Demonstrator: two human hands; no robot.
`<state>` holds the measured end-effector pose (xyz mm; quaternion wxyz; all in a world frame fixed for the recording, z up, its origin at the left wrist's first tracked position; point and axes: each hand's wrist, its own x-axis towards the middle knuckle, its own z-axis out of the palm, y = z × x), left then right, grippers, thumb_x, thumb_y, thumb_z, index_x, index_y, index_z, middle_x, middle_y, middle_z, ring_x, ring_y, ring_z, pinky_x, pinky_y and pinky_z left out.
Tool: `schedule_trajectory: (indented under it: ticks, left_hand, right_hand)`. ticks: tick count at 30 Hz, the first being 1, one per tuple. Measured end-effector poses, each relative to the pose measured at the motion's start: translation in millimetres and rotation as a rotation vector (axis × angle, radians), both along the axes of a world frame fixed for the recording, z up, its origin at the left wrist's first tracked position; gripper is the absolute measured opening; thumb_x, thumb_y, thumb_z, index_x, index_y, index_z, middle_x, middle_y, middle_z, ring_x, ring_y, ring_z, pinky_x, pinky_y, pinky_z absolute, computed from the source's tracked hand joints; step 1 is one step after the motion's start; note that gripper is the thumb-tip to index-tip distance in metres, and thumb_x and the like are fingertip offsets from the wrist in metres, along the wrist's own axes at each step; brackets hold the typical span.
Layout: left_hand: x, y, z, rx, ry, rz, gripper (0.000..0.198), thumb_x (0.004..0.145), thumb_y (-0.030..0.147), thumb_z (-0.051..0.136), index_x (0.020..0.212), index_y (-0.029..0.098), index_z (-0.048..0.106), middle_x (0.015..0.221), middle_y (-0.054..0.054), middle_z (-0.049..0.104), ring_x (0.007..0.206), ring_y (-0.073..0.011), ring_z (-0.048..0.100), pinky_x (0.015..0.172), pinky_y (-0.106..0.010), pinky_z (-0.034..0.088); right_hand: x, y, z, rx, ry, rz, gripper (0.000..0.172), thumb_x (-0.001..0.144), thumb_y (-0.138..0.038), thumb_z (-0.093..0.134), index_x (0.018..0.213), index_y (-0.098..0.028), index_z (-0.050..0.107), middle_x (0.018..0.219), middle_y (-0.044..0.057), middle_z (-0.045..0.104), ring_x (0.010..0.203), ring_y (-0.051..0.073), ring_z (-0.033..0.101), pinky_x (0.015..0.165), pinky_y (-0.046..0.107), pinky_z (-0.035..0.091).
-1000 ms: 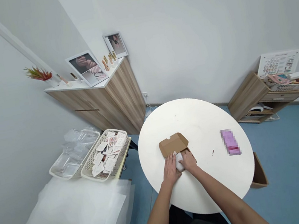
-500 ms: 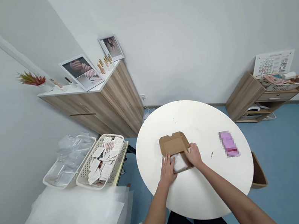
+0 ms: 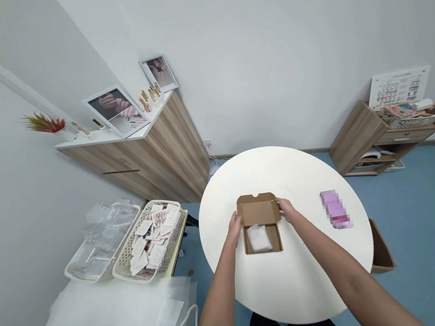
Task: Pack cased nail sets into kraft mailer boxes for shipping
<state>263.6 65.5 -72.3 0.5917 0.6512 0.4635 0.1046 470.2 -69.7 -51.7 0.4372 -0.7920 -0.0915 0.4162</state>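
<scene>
Purple item (image 3: 335, 210) lies apart — left hand (image 3: 234, 228) and right hand (image 3: 287, 210) touch the cardboard lid (image 3: 258, 212), grip unclear.

No longer presses the white packet (image 3: 259, 239) with the hands, as a second ago; leaves it uncovered in the cardboard box (image 3: 274, 236). Has the left hand (image 3: 234, 227) off the packet's nine-o'clock side, now up at the left edge of the lid (image 3: 258, 212), at ten o'clock from the packet. Has the right hand (image 3: 286, 209) out from the box's two-o'clock corner to the lid's right edge. Sets the box squarer, formerly askew, with the lid straight towards twelve o'clock. Exposes the six-o'clock wall, partly covered before.
</scene>
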Motion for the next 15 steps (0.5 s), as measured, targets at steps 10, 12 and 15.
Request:
schedule_trajectory:
  ticks: [10,12,15]
  left_hand:
    - [-9,-9,25.3,-0.053,-0.224,-0.103,0.065,0.087,0.027,0.049,0.147,0.026,0.026,0.142,-0.008,0.051,0.129,-0.0237,0.049,0.104,-0.04,0.044]
    - [-22,-17,27.1,-0.031,-0.23,-0.104,0.069,0.087,0.029,0.05,0.149,0.027,0.019,0.144,-0.009,0.048,0.134,-0.023,0.044,0.106,-0.039,0.042]
    - [-38,-32,26.9,0.001,-0.247,-0.105,0.067,0.087,0.031,0.052,0.147,0.027,0.022,0.144,-0.01,0.047,0.135,-0.0232,0.041,0.107,-0.039,0.041]
  right_hand:
    - [-18,-17,26.0,0.164,-0.051,0.033,0.043,0.08,-0.036,0.05,0.121,-0.025,0.054,0.122,0.006,0.063,0.103,0.018,0.061,0.079,0.028,0.049]
    - [-24,-30,29.6,0.213,-0.108,0.098,0.041,0.078,-0.033,0.05,0.118,-0.026,0.057,0.116,0.004,0.065,0.104,0.019,0.06,0.084,0.03,0.048]
    - [-38,-49,30.1,0.258,-0.198,0.171,0.035,0.075,-0.027,0.049,0.107,-0.025,0.063,0.111,0.002,0.067,0.102,0.02,0.06,0.089,0.034,0.047]
